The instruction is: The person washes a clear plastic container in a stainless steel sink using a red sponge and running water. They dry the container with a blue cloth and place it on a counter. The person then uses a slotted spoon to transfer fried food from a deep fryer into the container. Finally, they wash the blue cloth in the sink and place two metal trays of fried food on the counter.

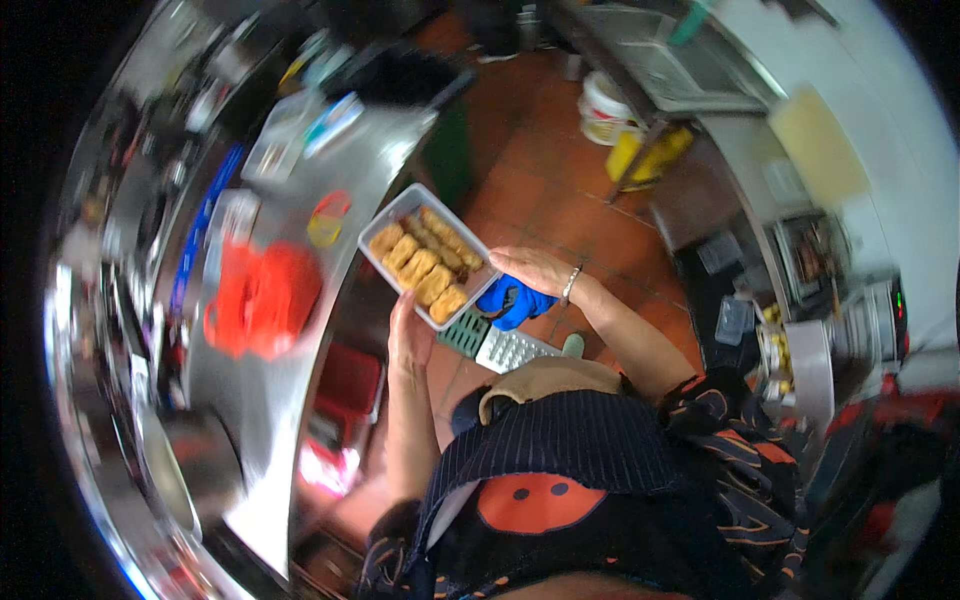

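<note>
A clear plastic food container (480, 244), without a lid, is held in front of me between both hands. Golden fried pieces (417, 266) fill one side in a row, and longer browned sticks (442, 238) lie alongside them. My left hand (412, 334) grips the near left corner, its thumb against the wall. At the right end, my right hand (529, 270) presses its fingertips to the rim; a bracelet (571, 286) circles that wrist. The fingers beneath the container are hidden.
On the left, a stainless steel counter (360, 176) carries a red plastic bag (262, 300) and a metal pot (202, 457). Below me are a tiled floor (540, 176) and a blue bundle (517, 302). A white bucket (602, 109) stands near a sink (675, 60).
</note>
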`<state>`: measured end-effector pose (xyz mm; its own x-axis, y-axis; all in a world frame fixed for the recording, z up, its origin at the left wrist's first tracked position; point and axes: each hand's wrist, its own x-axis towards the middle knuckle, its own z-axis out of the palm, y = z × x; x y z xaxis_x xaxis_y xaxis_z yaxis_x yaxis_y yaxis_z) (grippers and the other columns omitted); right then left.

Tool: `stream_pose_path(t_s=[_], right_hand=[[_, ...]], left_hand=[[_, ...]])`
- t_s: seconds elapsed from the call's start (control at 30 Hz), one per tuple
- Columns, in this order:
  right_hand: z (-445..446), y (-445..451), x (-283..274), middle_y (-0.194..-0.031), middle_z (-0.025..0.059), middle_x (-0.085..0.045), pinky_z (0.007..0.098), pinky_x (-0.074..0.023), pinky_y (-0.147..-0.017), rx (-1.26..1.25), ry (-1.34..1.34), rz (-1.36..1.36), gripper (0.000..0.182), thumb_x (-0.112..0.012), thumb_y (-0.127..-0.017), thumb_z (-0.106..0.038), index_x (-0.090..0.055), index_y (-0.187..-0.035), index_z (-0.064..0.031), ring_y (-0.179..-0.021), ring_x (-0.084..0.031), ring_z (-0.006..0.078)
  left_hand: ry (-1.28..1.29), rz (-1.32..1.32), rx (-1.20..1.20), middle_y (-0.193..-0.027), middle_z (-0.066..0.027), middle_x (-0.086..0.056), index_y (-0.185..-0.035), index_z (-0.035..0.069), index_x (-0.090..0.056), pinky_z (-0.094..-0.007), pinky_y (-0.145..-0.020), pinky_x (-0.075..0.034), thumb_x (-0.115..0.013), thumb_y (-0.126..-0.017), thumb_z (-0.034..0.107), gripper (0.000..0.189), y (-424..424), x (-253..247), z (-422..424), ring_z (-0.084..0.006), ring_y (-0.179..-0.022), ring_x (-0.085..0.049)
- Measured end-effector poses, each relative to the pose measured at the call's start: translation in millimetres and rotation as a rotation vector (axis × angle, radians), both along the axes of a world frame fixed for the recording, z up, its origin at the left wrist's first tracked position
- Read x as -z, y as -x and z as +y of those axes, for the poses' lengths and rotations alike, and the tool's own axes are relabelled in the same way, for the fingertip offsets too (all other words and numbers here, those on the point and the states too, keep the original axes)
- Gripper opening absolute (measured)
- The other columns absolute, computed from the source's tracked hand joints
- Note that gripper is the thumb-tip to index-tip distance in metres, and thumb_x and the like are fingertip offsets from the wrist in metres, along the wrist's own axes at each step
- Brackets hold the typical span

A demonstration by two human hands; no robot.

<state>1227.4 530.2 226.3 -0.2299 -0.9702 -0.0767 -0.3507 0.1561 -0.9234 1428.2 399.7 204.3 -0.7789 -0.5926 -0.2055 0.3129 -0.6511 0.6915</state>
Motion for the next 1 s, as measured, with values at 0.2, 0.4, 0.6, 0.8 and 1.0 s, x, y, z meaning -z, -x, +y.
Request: stream_pose_path(t_s=[0.2,0.4,0.6,0.8,1.0], right_hand=[[115.4,117.9,10.0,-0.104,0.0117,-0.059,0.0302,-0.0420,-0.083,0.552,-0.049,-0.040,0.043,-0.043,-0.089,-0.037,-0.054,-0.108,0.0010,-0.096,-0.055,0.0198],[251.7,141.2,30.0,-0.093,0.0128,-0.061,0.0322,-0.0444,-0.075,1.106,-0.068,0.064,0.034,-0.047,-0.085,-0.031,-0.059,-0.095,-0.0005,-0.085,-0.058,0.0227],[378.6,148.3,55.1,-0.090,0.0117,-0.062,0.0301,-0.0440,-0.074,1.529,-0.069,0.023,0.034,-0.049,-0.085,-0.031,-0.059,-0.098,-0.0019,-0.085,-0.059,0.0211],[438.8,151.3,72.3,-0.089,0.0092,-0.062,0.0285,-0.0421,-0.075,1.868,-0.057,-0.031,0.033,-0.049,-0.086,-0.029,-0.061,-0.096,-0.0009,-0.082,-0.057,0.0186],[452.8,181.3,81.4,-0.081,0.0093,-0.061,0.0290,-0.0422,-0.069,2.042,-0.045,0.049,0.032,-0.048,-0.087,-0.029,-0.061,-0.094,-0.0012,-0.074,-0.056,0.0175]], left_hand=[[-0.121,0.030,0.330,-0.125,-0.0104,-0.044,-0.129,0.007,-0.033,-0.0422,-0.091,-0.042,-0.055,-0.082,0.031,0.057,140.1,-7.2,19.5,-0.0264,-0.113,-0.046],[-0.110,-0.020,0.618,-0.128,-0.0092,-0.043,-0.129,0.009,-0.033,-0.0416,-0.092,-0.041,-0.057,-0.081,0.034,0.060,251.1,-19.7,75.4,-0.0252,-0.115,-0.045],[0.002,-0.105,0.846,-0.126,-0.0108,-0.044,-0.127,0.005,-0.034,-0.0423,-0.090,-0.043,-0.053,-0.083,0.035,0.056,370.7,-32.5,152.1,-0.0262,-0.112,-0.048],[-0.064,-0.127,1.091,-0.121,-0.0123,-0.048,-0.124,0.003,-0.037,-0.0420,-0.090,-0.043,-0.056,-0.083,0.031,0.054,479.7,-4.3,208.5,-0.0268,-0.110,-0.049],[0.020,-0.108,1.391,-0.125,-0.0112,-0.045,-0.128,0.004,-0.034,-0.0405,-0.091,-0.042,-0.054,-0.083,0.036,0.059,560.7,8.6,256.1,-0.0257,-0.112,-0.047]])
